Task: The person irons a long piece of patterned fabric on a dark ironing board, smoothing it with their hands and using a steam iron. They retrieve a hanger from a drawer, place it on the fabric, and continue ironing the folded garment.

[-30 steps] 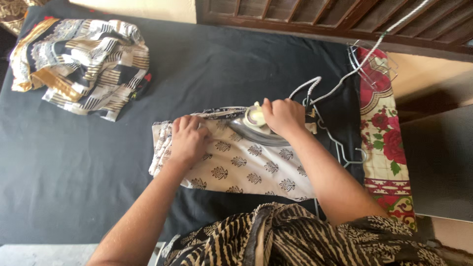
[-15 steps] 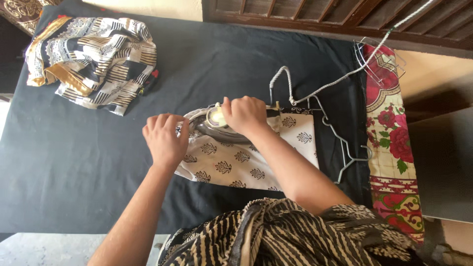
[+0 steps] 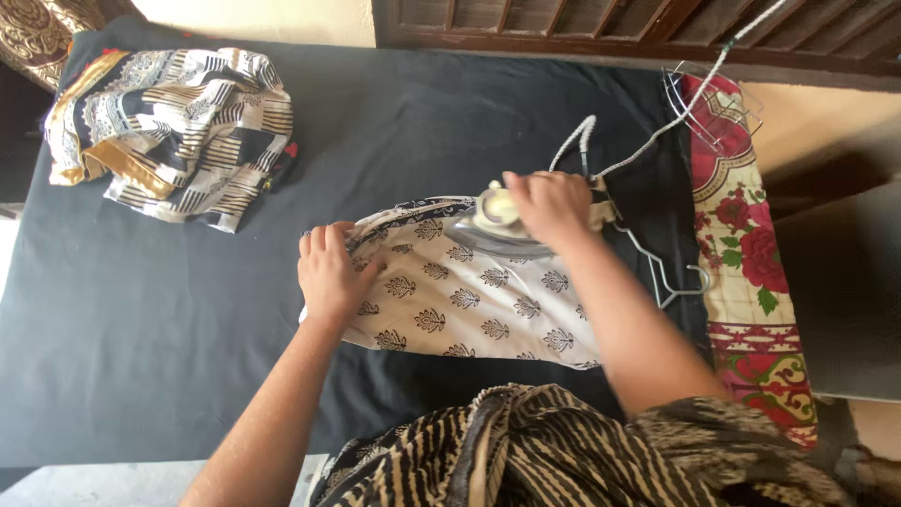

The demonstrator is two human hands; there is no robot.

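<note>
A white cloth with dark leaf prints [image 3: 469, 300] lies flat on the black-covered table [image 3: 141, 310]. My left hand [image 3: 328, 272] presses flat on the cloth's left end, fingers together. My right hand [image 3: 549, 207] grips the handle of a silver clothes iron [image 3: 493, 230] that rests on the cloth's far edge, toward its right half. The iron's white braided cord [image 3: 648, 141] runs up to the right.
A crumpled pile of striped black, white and gold fabric [image 3: 174, 122] sits at the far left. A wire hanger [image 3: 662, 277] lies right of the iron. A red floral cloth [image 3: 746, 235] covers the table's right end, with wire hangers [image 3: 713, 103] on its far end. Dark wooden shutters [image 3: 610, 23] lie beyond.
My right hand has slid the iron from the cloth's left part back to the right. My left hand has settled flat on the cloth's left end.
</note>
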